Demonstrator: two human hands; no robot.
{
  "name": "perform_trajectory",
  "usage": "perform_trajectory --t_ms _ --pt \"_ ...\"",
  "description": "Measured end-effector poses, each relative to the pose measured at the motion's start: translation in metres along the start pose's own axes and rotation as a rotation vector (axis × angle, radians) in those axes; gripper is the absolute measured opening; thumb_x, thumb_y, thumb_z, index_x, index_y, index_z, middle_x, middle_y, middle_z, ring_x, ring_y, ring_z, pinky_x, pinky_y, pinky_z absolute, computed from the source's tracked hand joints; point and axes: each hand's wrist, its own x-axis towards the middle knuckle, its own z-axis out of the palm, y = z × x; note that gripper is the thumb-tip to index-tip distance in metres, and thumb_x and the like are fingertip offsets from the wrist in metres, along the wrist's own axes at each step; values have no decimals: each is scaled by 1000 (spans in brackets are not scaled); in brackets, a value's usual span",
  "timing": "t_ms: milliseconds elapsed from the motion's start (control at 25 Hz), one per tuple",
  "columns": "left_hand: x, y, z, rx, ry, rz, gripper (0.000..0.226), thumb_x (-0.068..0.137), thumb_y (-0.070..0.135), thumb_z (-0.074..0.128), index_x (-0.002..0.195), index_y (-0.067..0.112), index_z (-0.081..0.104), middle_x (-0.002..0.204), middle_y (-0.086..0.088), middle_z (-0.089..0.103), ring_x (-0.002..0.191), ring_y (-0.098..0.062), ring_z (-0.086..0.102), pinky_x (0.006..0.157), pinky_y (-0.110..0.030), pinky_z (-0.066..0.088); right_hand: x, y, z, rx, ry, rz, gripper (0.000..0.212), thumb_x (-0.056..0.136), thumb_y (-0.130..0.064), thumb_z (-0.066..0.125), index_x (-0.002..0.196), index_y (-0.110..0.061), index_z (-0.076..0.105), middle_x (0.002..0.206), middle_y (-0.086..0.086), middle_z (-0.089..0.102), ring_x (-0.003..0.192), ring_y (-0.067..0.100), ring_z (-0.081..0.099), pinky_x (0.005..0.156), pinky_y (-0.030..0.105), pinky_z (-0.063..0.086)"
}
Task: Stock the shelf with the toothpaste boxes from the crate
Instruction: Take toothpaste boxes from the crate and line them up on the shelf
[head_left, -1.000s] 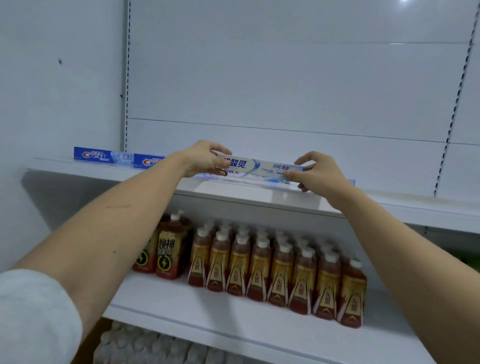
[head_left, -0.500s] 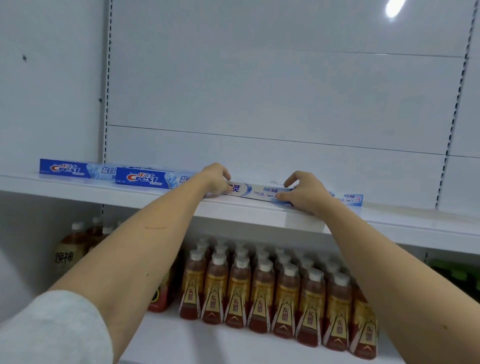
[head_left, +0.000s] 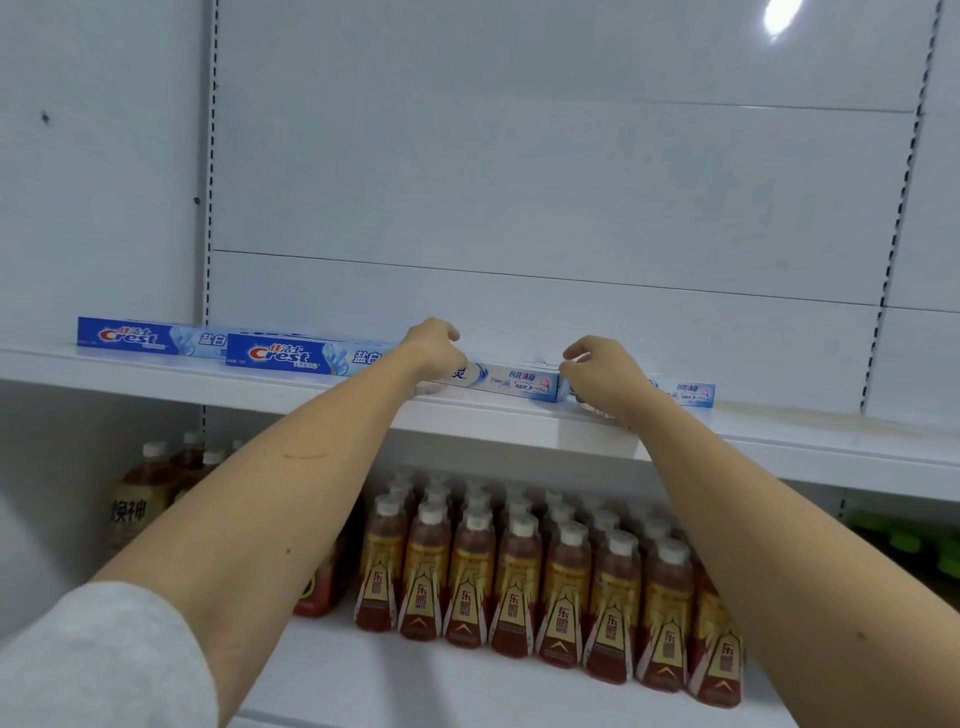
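- Your shelf (head_left: 311, 402): smooth, glossy white-painted metal.
- Your toothpaste boxes (head_left: 511, 382): glossy printed cardboard.
- Your bottles (head_left: 470, 582): clear plastic, shiny labels.
- Your sleeve (head_left: 93, 670): matt grey cloth.

Both forearms were bare from wrist to elbow. The left arm carried a light grey sleeve (head_left: 98, 660) of soft, slightly textured fabric, pushed up to the elbow region with a rounded cuff edge. The left forearm showed a thin reddish scratch mark (head_left: 304, 457) across its upper surface and a small dark spot nearer the elbow. The left hand (head_left: 434, 348) and right hand (head_left: 597, 371) were ungloved, with no rings, watch or bands visible.
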Motion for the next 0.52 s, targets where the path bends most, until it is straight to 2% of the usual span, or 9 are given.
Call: perform_trajectory --t_ms 40,120,200,360,440,520 --pt "-7 4 -2 -19 3 -1 53 91 14 57 143 13 45 149 -11 40 133 -26 43 102 -29 36 -3 -2 -2 32 12 -9 30 95 -18 48 123 -10 57 107 10 64 70 18 57 60 25 42" --pt "-22 10 -7 -66 6 -6 52 93 20 55 144 13 44 150 -10 40 134 -25 42 105 -31 35 -10 -8 -6 111 32 -25 32 97 -23 47 125 -10 57 110 9 64 84 20 58 73 28 45" --pt "-39 16 -12 -113 19 -18 52 96 29 53 144 12 44 150 -9 41 134 -26 42 108 -35 36 -20 -14 -12 181 0 -34 39 100 -30 43 133 -11 53 128 8 58 108 23 55 89 32 41" --pt "-69 28 -21 -262 58 -101 61 100 49 36 145 8 40 150 -9 40 127 -27 43 102 -36 33 -42 -23 -17 388 -99 -17 52 103 -42 33 147 -15 37 148 2 42 133 22 40 101 34 30" --pt "-85 29 -23 -390 91 -149 66 100 56 29 148 11 37 150 -8 39 132 -27 40 105 -37 30 -48 -26 -15 512 -89 11 57 101 -49 32 150 -20 35 154 -4 35 141 18 33 113 38 25" --pt "-98 25 -21 -497 116 -165 67 99 60 25 146 14 41 142 -6 47 128 -24 43 104 -36 29 -58 -26 -8 636 -59 31 59 100 -52 32 150 -22 36 156 -4 35 143 19 32 118 44 23"
